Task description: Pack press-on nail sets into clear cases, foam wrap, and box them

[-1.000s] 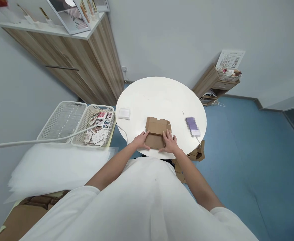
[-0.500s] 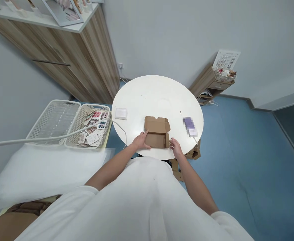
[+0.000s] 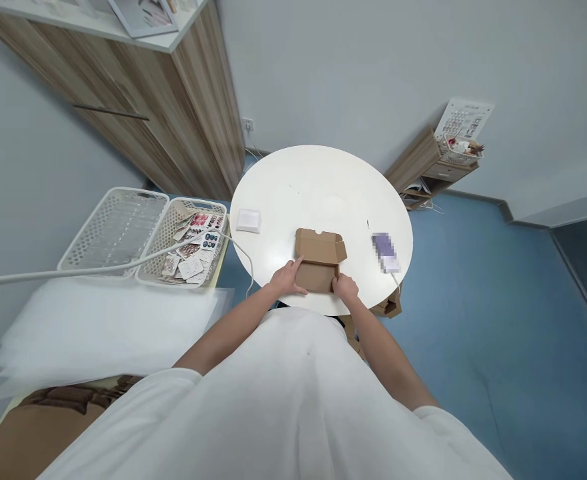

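Note:
A small brown cardboard box (image 3: 316,277) lies on the white round table (image 3: 323,180) near its front edge, its lid raised on the far side. My left hand (image 3: 287,279) grips the box's left side, thumb and fingers spread along the wall. At the right end my right hand (image 3: 345,287) is closed on the side wall, with the fingertips partly hidden. The inside of the box shows bare brown cardboard.
A white stack (image 3: 249,221) sits at the table's left, a blurred purple item (image 3: 384,251) with a cable at its right. Left of the table stand two white baskets (image 3: 143,268), one holding cards, with a white cable crossing them. Translucent sheets (image 3: 108,330) lie nearer.
My right hand has closed on the box's right side wall, where it was beside it with fingers loosely bent. My left hand stays on the box. The whole view has shifted slightly.

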`<state>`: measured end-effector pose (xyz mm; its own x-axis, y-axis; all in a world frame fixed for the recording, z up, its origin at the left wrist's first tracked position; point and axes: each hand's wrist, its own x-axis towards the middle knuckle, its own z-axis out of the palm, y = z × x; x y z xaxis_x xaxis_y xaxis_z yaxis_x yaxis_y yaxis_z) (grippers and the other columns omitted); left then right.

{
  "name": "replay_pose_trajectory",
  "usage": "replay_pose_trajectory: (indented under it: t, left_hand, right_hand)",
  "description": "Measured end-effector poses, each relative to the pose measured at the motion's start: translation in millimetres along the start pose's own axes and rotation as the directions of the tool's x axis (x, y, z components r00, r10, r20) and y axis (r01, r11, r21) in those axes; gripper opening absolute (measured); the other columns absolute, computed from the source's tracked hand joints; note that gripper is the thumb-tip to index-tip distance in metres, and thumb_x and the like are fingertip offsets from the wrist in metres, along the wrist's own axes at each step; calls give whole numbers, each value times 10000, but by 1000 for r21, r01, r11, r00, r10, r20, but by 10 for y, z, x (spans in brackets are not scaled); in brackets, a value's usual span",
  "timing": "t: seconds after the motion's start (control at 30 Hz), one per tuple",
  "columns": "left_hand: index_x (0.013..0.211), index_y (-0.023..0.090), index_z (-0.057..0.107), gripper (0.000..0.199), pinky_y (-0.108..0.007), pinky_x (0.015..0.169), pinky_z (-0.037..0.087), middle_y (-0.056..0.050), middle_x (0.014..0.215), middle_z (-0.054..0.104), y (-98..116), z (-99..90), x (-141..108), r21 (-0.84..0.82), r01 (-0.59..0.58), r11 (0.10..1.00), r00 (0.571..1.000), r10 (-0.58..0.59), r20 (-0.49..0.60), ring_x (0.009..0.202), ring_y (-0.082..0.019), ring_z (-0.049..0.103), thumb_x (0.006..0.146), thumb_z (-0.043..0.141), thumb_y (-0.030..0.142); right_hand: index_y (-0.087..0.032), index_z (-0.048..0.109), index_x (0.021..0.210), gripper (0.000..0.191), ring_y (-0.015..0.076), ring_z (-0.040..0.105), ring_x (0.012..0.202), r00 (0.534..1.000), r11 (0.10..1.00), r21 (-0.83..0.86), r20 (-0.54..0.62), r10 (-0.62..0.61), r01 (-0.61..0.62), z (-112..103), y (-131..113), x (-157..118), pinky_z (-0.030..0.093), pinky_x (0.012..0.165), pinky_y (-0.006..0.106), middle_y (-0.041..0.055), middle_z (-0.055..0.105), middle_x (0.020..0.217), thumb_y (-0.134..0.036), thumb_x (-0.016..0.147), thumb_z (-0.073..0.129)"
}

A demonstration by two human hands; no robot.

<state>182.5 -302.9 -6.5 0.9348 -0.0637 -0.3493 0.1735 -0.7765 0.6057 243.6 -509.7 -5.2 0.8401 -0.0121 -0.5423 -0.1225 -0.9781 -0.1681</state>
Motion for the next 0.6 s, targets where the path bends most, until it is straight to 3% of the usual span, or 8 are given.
replay_pose_trajectory:
  t: [0.3, 0.47, 0.6]
  left_hand:
    - [1423, 249, 56, 1212, -346, 762, 433, -134, 1193, 439, 30, 20, 7, -12, 15, 1000, 999, -14, 33, 1045, -320, 523, 476, 752, 543]
    - [1431, 241, -23, 1267, -367, 761, 443, -145, 1207, 411, 86, 16, 13, -36, 32, 999, 998, -30, 52, 1036, -329, 528, 475, 750, 545]
    - [1431, 220, -68, 1303, -409, 827, 435, -164, 1239, 395, 129, 67, -12, -157, 32, 987, 999, -32, 0, 1103, -348, 484, 472, 758, 530]
  right_hand:
    - [-186, 490, 1037, 305, 267, 597, 906, 1000, 999, -38, 5, -1, 1, 0, -3, -91, 432, 705, 360, 124, 621, 971, -385, 876, 325]
    - [-191, 357, 1247, 476, 262, 540, 1044, 994, 985, 137, -41, -98, 102, 37, 77, -216, 425, 802, 369, 123, 552, 1178, -469, 861, 333]
    - [-172, 252, 1366, 615, 261, 449, 1180, 986, 938, 309, -90, -139, 160, 67, 171, -233, 389, 913, 387, 141, 464, 1295, -477, 843, 362]
